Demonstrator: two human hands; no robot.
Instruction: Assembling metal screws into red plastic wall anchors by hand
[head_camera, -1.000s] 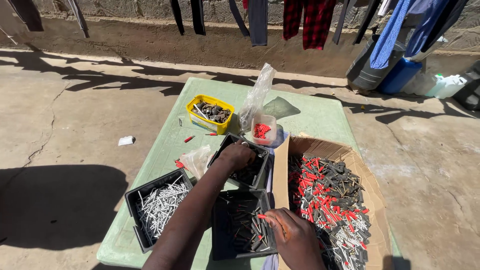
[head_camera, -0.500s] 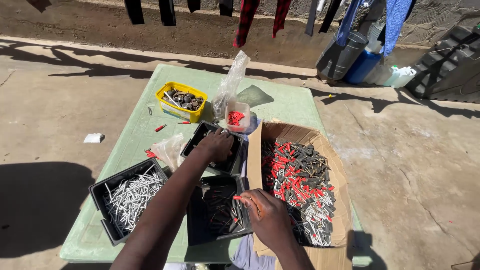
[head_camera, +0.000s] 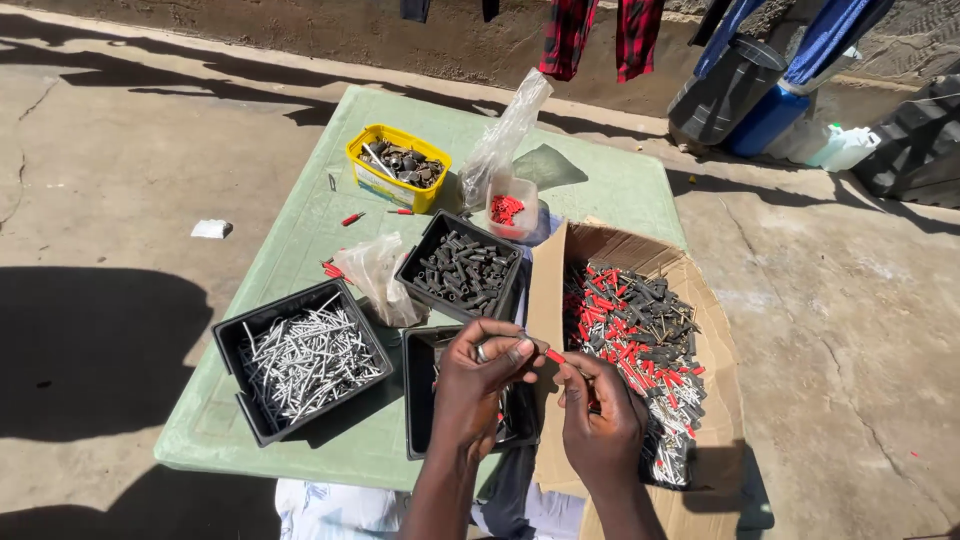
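Both hands meet over the near edge of the pale green worktop (head_camera: 300, 250). The left hand (head_camera: 485, 365) has its fingers pinched together on a small part with a red tip (head_camera: 553, 355), held above the near black tray (head_camera: 420, 400), whose contents are mostly hidden behind the hand. The right hand (head_camera: 600, 420) is curled shut just beside it, its fingertips touching the same small part; whether it grips anything else cannot be told.

To the right lies an open cardboard box (head_camera: 700, 300) holding a mixed heap of red, grey and dark pieces (head_camera: 630, 330). To the left, a black tray (head_camera: 235, 345) is full of silver nails (head_camera: 305, 355). Just beyond the hands, another black tray (head_camera: 420, 255) holds short dark cylinders (head_camera: 465, 275), with a crumpled clear plastic bag (head_camera: 375, 275) beside it.

Farther off stand a yellow tub (head_camera: 375, 180) of dark metal bits and a small clear cup (head_camera: 512, 210) with red pieces in it, a tall clear bag (head_camera: 505, 130) rising beside it. 2 loose red-tipped bits (head_camera: 352, 218) lie on the worktop near the yellow tub. A white scrap (head_camera: 211, 229) lies on the concrete ground at the left.
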